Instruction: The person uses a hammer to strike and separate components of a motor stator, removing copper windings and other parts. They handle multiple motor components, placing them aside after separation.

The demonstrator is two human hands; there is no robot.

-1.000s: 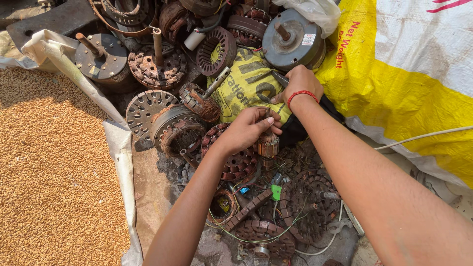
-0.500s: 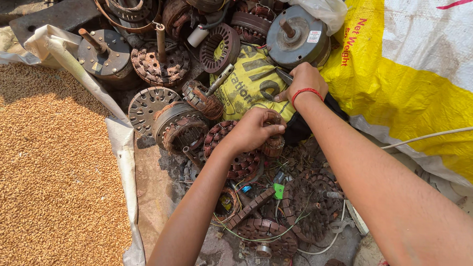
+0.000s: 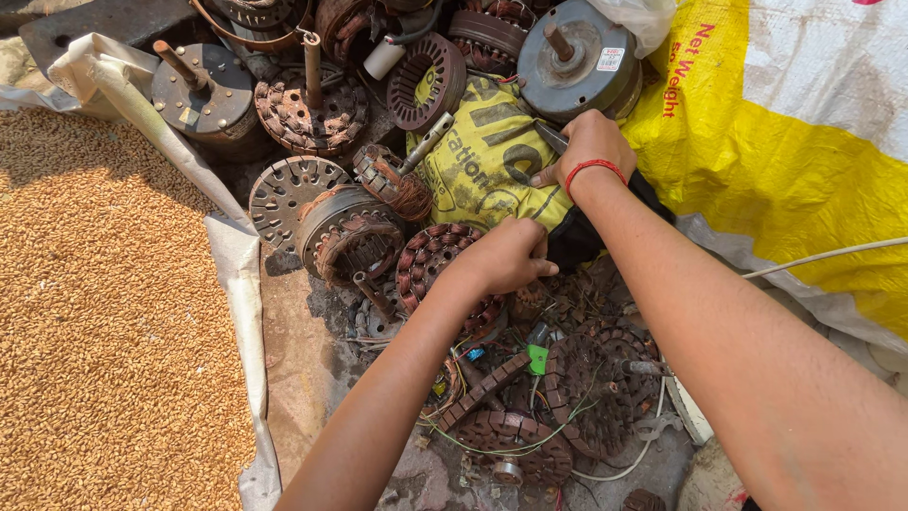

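My left hand (image 3: pixel 501 257) is curled shut on a small rusty copper coil (image 3: pixel 526 301), just over a brown stator ring (image 3: pixel 427 257). Most of the coil is hidden under my fingers. My right hand (image 3: pixel 588 144), with a red thread around the wrist, grips a dark metal tool (image 3: pixel 550 137) whose tip points left. It rests on a dirty yellow cloth (image 3: pixel 478 166), in front of a grey round motor (image 3: pixel 577 59).
Rusty stators, rotors and motor housings (image 3: pixel 326 222) are heaped around my hands, with loose wires and winding scraps (image 3: pixel 567 397) below. A pile of grain (image 3: pixel 95 331) lies to the left on a white sheet (image 3: pixel 241 284). A yellow and white sack (image 3: pixel 804 142) is on the right.
My left hand has dropped slightly and curled tighter over the coil. My right hand has stayed on the yellow cloth with the tool.
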